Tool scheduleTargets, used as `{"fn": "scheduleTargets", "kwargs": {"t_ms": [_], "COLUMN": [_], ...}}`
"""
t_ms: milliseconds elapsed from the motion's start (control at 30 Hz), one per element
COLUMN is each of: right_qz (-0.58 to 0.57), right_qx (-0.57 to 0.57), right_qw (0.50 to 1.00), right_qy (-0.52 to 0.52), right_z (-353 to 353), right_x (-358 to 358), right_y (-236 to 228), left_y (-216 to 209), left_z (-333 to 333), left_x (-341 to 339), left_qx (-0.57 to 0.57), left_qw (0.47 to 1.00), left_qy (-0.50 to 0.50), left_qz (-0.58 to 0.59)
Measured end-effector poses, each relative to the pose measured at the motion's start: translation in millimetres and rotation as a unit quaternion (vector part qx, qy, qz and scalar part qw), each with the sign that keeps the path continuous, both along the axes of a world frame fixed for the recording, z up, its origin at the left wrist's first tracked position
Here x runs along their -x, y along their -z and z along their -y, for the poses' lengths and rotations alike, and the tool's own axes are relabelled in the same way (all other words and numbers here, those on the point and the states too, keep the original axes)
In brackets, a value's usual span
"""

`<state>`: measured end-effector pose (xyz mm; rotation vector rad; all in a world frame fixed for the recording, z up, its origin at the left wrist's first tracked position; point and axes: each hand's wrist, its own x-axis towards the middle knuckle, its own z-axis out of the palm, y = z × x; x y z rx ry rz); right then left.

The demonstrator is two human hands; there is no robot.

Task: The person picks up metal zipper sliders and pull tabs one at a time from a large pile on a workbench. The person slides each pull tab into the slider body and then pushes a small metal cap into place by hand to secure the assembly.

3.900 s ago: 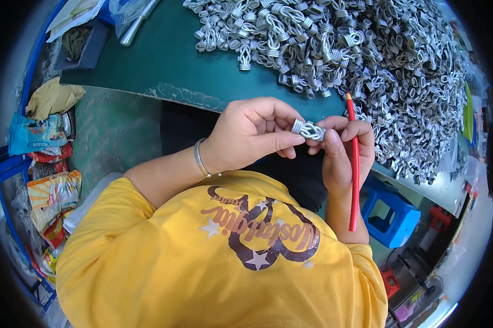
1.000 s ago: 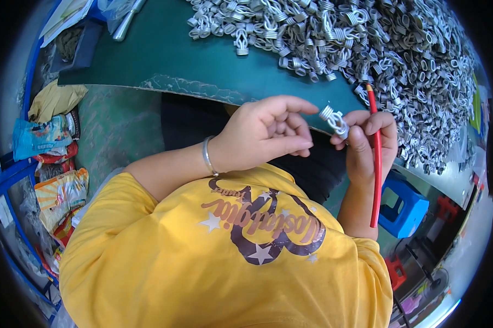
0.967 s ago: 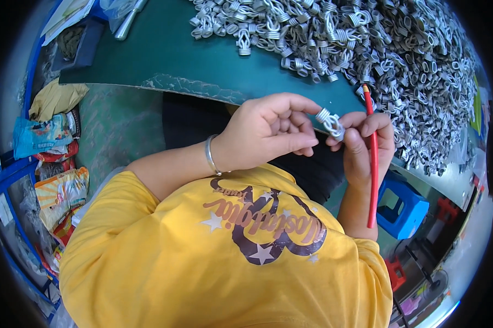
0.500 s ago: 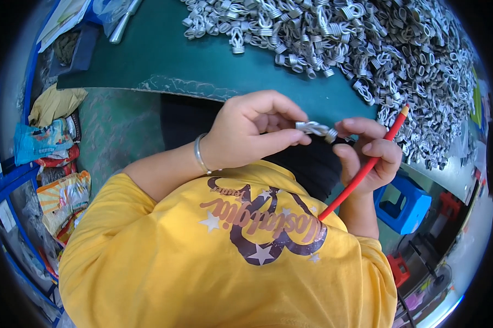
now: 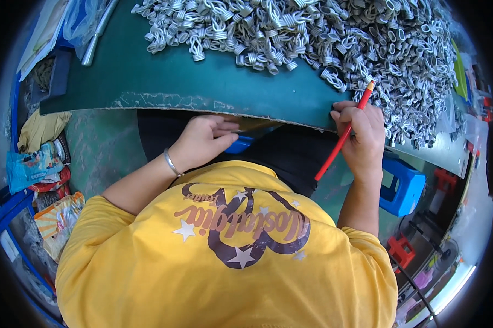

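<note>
Right hand point(image 5: 361, 128), at the near edge of the table: fingers curled in, closed around a red marking pencil point(image 5: 334, 150). The pencil slants across the hand, its pale tip up and to the right over the border of the heap of fittings, its blunt end down and to the left, above the lap. The fingertips meet the table's edge; whether they also enclose something small cannot be told.

Left hand point(image 5: 202, 141), below the table edge and over the lap: relaxed and half unfolded, slightly blurred, the thumb apart from the loosely bent fingers, with nothing visible between them. A silver bangle point(image 5: 171, 162) encircles its wrist. The two hands are well apart.

Beyond the hands, the green table point(image 5: 202, 82) bears a broad heap of silver-grey metal fittings point(image 5: 334, 33), each with a twisted loop and ribbed collar. A looped fitting point(image 5: 333, 80) lies at the heap's near border, just above the right hand.

Periphery: a blue plastic stool point(image 5: 404, 188) stands right of the right forearm, a red stool point(image 5: 401, 251) lower down. At the left are a tan crumpled bag point(image 5: 44, 128) and a blue packet point(image 5: 32, 165).
</note>
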<state>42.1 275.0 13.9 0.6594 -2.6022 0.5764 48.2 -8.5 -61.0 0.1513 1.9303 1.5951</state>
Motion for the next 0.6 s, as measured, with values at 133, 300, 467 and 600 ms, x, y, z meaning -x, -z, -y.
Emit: {"fn": "scheduleTargets", "kwargs": {"t_ms": [133, 300, 467, 600], "right_qz": [-0.029, -0.064, -0.073, -0.121], "right_qx": [-0.051, -0.036, -0.024, 0.041], "right_qw": [0.997, 0.993, 0.993, 0.991], "right_qy": [0.055, 0.092, 0.088, 0.033], "right_z": [-3.0, 9.1, 10.1, 24.1], "right_x": [7.4, 19.8, 20.6, 18.9], "right_y": [-4.4, 0.3, 0.6, 1.4], "left_y": [-21.0, -31.5, -50.7, -54.6], "left_z": [-5.0, -10.3, -13.5, -22.2], "left_x": [2.2, 2.5, 7.0, 8.1], "left_qx": [0.001, -0.032, -0.057, -0.177], "left_qw": [0.997, 0.991, 0.983, 0.982], "left_qy": [0.072, 0.099, 0.095, 0.03], "left_qz": [-0.024, -0.088, -0.145, -0.058]}}
